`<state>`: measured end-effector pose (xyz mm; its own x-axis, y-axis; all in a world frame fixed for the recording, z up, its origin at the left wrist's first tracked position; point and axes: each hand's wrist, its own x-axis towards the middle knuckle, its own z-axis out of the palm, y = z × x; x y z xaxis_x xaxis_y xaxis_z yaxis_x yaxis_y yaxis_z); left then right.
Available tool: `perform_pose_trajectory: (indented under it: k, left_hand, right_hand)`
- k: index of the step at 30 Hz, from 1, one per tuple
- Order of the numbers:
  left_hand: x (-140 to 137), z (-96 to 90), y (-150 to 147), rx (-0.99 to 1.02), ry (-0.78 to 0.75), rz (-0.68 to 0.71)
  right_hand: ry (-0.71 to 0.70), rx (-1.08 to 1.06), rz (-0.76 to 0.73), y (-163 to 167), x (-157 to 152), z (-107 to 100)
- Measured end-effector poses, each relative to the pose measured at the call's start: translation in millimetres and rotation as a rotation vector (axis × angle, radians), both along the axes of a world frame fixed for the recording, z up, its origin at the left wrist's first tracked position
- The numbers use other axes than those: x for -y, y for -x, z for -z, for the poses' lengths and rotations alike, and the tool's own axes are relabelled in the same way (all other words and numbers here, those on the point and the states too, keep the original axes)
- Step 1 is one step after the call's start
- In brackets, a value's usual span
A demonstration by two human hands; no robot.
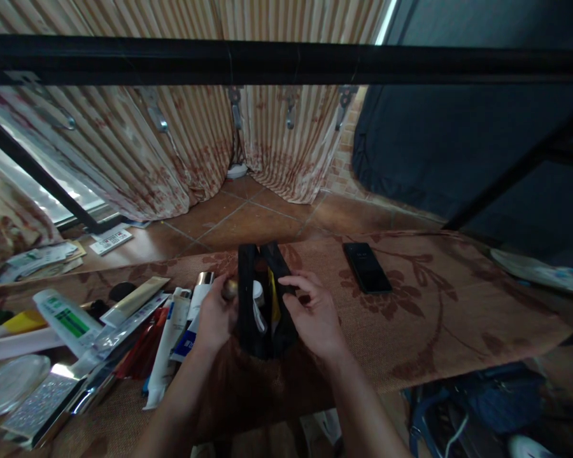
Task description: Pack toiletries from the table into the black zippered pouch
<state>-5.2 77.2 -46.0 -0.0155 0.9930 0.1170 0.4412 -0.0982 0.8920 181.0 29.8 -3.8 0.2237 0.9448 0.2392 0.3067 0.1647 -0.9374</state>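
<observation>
Observed on a table covered with a brown floral woven cloth: a small black fabric pouch, standing upright and open at the top, near the front edge of the cloth. Left hand found against the pouch's left side, fingers curled around a small rounded gold-coloured object held at the pouch's mouth; grip closed on that object. Right hand found on the pouch's right side, fingertips pinching the right rim of the opening and holding it apart. Inside the pouch, noted a white rounded item and a yellow strip; further contents too dark to tell.

Left of the pouch, recorded a spread heap of cosmetic items: a white tube with blue print just beside it, a white tube with a green label farther left, a glittery silver flat case farther left and nearer the table's front edge. Right of and behind the pouch, well apart from it, a black flat smartphone lay face up on the cloth. Behind the pouch, beyond the table, striped patterned curtains hung to a brown tiled floor.
</observation>
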Motion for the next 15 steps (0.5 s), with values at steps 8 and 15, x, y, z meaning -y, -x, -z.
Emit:
perform_pose_trajectory:
  k: [8,15]
  left_hand:
    - [6,-4.1,7,0.297,0.070,-0.130]
    - [17,3.1,-2,0.640,0.184,-0.163]
  right_hand:
    - [0.012,0.045,-0.019,2,1,0]
    - [0.035,0.050,-0.013,4,2,3]
